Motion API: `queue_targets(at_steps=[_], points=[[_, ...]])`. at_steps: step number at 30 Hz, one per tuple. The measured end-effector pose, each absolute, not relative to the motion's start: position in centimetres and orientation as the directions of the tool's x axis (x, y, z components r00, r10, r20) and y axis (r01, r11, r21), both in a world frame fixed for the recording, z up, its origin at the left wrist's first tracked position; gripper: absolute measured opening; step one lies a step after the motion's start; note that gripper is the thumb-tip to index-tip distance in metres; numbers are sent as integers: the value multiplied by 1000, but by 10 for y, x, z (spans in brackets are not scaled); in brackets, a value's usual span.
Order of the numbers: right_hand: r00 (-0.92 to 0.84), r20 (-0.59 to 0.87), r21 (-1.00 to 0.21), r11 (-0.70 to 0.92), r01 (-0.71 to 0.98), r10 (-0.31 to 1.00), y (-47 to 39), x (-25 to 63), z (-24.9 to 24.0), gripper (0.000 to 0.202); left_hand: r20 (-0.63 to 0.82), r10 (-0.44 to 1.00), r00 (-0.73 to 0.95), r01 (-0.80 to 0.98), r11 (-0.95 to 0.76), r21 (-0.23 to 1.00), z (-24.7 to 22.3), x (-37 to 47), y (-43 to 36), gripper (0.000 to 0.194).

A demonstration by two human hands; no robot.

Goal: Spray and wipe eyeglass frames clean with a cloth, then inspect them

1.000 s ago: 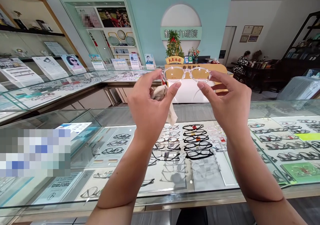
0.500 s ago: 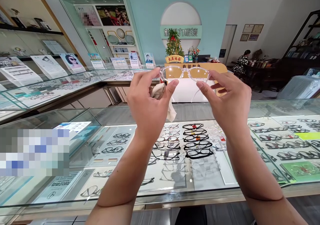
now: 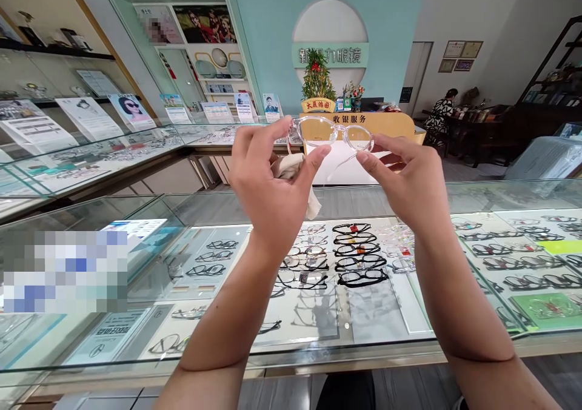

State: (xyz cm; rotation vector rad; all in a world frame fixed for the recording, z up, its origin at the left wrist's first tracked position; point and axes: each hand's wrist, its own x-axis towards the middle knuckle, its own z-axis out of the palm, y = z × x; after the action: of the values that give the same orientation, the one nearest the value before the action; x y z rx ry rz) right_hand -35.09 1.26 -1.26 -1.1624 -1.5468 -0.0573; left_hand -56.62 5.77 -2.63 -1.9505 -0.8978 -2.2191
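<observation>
A pair of clear-framed glasses point(image 3: 337, 132) is held up in the air between my two hands, lenses facing me and turned at a slight angle. My left hand point(image 3: 273, 176) pinches its left end with thumb and fingertips, and a beige cloth point(image 3: 313, 205) is tucked in the same palm and hangs below it. With thumb and fingers, my right hand point(image 3: 411, 179) grips the right end of the frame. One clear temple points down between the hands. Below them, rows of dark-framed glasses point(image 3: 361, 278) lie inside the glass display case point(image 3: 313, 355).
More showcases with glasses point(image 3: 536, 264) stand to the right and along the left. Upright cards point(image 3: 131, 114) stand on the left counter. Further back are a yellow-and-white cashier desk point(image 3: 386, 124), a potted plant point(image 3: 317, 82) and a seated person point(image 3: 442, 116).
The clear glasses have turned, their right end now lower and nearer the middle. My right hand has shifted slightly left with them; my left hand has barely moved.
</observation>
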Motion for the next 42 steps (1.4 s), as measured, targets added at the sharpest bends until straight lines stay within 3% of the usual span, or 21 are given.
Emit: queue_targets(at_steps=[9, 17, 25, 31, 35, 42], points=[[164, 866, -412, 489, 768, 473, 5, -356, -10, 37, 937, 306, -171, 484, -802, 350, -24, -563, 58, 41], [178, 906, -360, 479, 801, 384, 0, -362, -10, 40, 914, 368, -172, 350, -844, 406, -25, -563, 65, 50], [157, 913, -326, 441, 836, 376, -4, -365, -8, 37, 913, 373, -168, 354, -841, 409, -22, -563, 62, 45], [167, 922, -323, 456, 829, 350, -6, -366, -8, 35, 935, 323, -145, 318, -880, 354, -22, -563, 66, 54], [154, 926, -307, 453, 837, 343, -7, -366, -7, 34, 916, 370, -156, 327, -855, 402, -21, -563, 63, 47], [161, 907, -351, 488, 799, 390, -3, -362, -8, 33, 937, 309, -160, 350, -870, 347, -20, -566, 64, 46]])
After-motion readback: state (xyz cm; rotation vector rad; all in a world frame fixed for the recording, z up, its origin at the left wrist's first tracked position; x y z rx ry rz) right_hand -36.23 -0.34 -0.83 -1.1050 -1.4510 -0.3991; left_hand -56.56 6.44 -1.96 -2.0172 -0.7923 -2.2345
